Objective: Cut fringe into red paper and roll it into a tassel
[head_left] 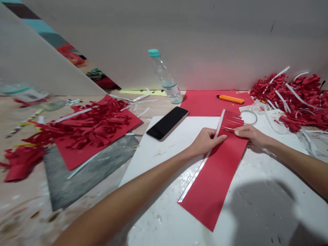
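A long red paper strip [214, 184] slants over the white board, with a white band of tape [197, 172] along its left edge. Several narrow slits cut its upper right side into a fringe. My left hand [208, 141] pinches the strip at its taped edge, thumb on top and fingers beneath. At the opposite edge, my right hand [252, 136] is closed around small scissors [230, 131]; only a thin dark blade shows, lying at the slits, and the handles are hidden by the fingers.
A phone [167, 123] and a clear bottle [167, 80] stand beyond my left hand. An orange cutter [232, 99] rests on red paper [198, 102] at the back. Red fringed bundles [307, 92] are piled right; more fringed paper [89, 126] lies left over a grey sheet [94, 174].
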A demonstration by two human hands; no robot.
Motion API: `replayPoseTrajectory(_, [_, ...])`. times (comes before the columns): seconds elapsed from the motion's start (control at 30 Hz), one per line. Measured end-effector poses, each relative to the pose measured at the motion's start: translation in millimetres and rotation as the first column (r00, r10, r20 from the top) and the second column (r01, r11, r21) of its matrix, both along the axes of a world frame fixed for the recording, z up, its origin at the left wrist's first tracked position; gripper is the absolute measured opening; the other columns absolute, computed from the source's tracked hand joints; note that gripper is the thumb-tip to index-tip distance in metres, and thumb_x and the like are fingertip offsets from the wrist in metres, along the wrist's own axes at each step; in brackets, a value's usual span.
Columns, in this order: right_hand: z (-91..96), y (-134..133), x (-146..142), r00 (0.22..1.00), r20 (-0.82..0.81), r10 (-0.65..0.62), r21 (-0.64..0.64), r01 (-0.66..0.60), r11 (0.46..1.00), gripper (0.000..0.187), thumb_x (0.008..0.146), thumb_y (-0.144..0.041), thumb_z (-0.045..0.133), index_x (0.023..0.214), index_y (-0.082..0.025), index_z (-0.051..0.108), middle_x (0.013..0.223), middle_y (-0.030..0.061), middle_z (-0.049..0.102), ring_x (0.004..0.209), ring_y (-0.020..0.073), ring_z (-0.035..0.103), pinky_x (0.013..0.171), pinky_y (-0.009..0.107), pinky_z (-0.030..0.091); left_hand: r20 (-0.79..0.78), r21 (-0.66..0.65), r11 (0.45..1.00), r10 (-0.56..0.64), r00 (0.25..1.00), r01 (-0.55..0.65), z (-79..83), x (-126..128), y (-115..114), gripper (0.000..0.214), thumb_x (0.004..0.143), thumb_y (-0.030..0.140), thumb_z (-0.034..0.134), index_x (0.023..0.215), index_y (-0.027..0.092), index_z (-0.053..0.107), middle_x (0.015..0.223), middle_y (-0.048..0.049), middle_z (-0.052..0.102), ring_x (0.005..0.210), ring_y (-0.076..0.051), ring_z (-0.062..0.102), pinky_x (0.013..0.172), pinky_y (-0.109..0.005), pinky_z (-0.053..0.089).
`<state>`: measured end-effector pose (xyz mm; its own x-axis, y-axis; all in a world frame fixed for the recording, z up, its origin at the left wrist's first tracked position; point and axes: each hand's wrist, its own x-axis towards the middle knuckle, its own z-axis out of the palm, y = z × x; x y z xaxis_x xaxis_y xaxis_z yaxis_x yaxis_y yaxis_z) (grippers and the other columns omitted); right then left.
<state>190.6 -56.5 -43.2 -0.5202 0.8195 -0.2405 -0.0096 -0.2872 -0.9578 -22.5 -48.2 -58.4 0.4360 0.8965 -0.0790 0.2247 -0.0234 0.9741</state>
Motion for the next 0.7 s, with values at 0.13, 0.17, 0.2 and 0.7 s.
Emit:
replayPoseTrajectory(0.13, [-2.3,1.5,0.8,1.000,0.007,0.013,0.009,-0.013,1.000,0.034,0.080,-0.042,0.067,0.067,-0.013,0.057,0.051,-0.0050,0.045,0.039,0.0051,0.033,0.037,0.021,0.019,-0.015,0.028,1.000,-0.001,1.000,0.001,-1.8,0.3,0.9,0.040,0.076,0.048,0.067,0.067,0.009,0.069,0.066,-0.0069,0.067,0.058,-0.014,0.058,0.053,-0.024,0.044])
replayPoseTrajectory(0.17, [-3.0,1.8,0.9,1.000,0.004,0.011,0.010,-0.011,1.000,0.033,0.080,-0.042,0.067,0.067,-0.013,0.058,0.052,-0.0043,0.047,0.040,0.0055,0.035,0.038,0.021,0.021,-0.018,0.034,0.999,0.000,1.000,0.001,-2.2,0.4,1.1,0.040,0.076,0.047,0.066,0.067,0.009,0.069,0.066,-0.0067,0.067,0.058,-0.014,0.057,0.052,-0.024,0.043])
replayPoseTrajectory(0.2, [-3.6,2.1,1.0,1.000,0.001,0.008,0.011,-0.008,1.000,0.033,0.079,-0.042,0.067,0.068,-0.013,0.058,0.053,-0.0037,0.048,0.042,0.0060,0.037,0.038,0.021,0.022,-0.019,0.035,0.999,-0.001,1.000,0.002,-2.5,0.6,1.2,0.040,0.076,0.047,0.066,0.066,0.009,0.068,0.065,-0.0065,0.066,0.057,-0.014,0.057,0.052,-0.023,0.043])
replayPoseTrajectory(0.7, [-6.5,2.3,0.6,1.000,-0.010,-0.016,-0.018,0.016,1.000,0.032,0.078,-0.041,0.069,0.069,-0.012,0.061,0.054,-0.0029,0.049,0.042,0.0066,0.039,0.038,0.020,0.021,-0.016,0.028,1.000,-0.009,1.000,0.010,1.4,1.1,-0.8,0.039,0.076,0.046,0.066,0.059,0.011,0.062,0.058,-0.0024,0.059,0.053,-0.011,0.050,0.049,-0.022,0.038])
